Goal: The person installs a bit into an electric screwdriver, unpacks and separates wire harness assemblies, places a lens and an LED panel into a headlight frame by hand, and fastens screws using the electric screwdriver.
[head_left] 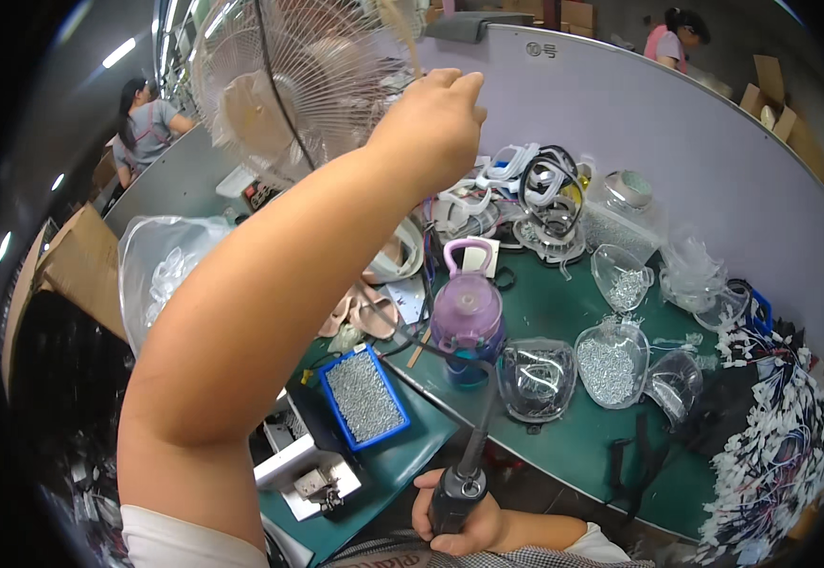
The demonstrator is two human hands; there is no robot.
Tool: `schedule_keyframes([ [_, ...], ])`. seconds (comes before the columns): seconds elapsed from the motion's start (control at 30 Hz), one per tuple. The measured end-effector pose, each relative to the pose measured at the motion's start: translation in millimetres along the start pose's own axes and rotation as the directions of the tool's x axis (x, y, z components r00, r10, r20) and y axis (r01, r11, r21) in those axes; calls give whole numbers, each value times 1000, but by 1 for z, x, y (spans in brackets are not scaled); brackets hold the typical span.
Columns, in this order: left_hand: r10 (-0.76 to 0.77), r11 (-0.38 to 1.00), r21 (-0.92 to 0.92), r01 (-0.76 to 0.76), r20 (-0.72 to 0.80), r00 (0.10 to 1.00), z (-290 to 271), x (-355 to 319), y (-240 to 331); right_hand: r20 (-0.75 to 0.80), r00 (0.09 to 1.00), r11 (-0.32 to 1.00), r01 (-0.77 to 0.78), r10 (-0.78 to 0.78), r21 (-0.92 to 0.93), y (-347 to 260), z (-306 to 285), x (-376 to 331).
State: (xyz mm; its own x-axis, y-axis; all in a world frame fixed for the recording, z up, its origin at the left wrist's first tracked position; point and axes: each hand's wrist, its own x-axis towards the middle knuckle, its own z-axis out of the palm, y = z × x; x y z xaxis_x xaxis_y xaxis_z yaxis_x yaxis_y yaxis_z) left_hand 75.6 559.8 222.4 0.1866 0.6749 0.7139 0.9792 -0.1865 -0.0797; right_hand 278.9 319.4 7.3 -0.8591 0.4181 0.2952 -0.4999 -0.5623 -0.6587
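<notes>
My left hand (435, 118) is raised far up by the fan (303, 80), fingers pinched on a thin pale stick (400, 33) whose top runs out of view. My forearm hides much of the bench's left part. Near my lap, my right hand (464, 521) wraps a black power tool (456, 497); its tip is hidden, its cable (483, 417) climbs away. On the green table (563, 312) stand a purple bottle (467, 312), a blue tray of screws (364, 398) and clear dishes of small parts (611, 360). A grey partition (677, 133) curves behind.

Bare forearms, short white sleeves
</notes>
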Motion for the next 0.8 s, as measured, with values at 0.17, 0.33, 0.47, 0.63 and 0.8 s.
schedule_keyframes([
  [0.17,113,994,-17,-112,155,981,-74,-42,9,22,998,998,63,-64,9,0,5,2],
  [0.33,-87,990,-80,117,310,947,-147,-121,22,-15,935,930,352,-355,-104,0,10,26],
  [0.47,85,981,-191,-19,345,935,-197,-201,-1,-150,884,897,435,-442,-77,-8,41,47],
  [0.63,-175,980,164,113,434,884,-270,-286,29,-74,802,798,573,-593,-189,-2,57,64],
  [0.8,-427,898,93,430,416,802,-312,-373,48,0,799,797,600,-601,-69,19,77,72],
])
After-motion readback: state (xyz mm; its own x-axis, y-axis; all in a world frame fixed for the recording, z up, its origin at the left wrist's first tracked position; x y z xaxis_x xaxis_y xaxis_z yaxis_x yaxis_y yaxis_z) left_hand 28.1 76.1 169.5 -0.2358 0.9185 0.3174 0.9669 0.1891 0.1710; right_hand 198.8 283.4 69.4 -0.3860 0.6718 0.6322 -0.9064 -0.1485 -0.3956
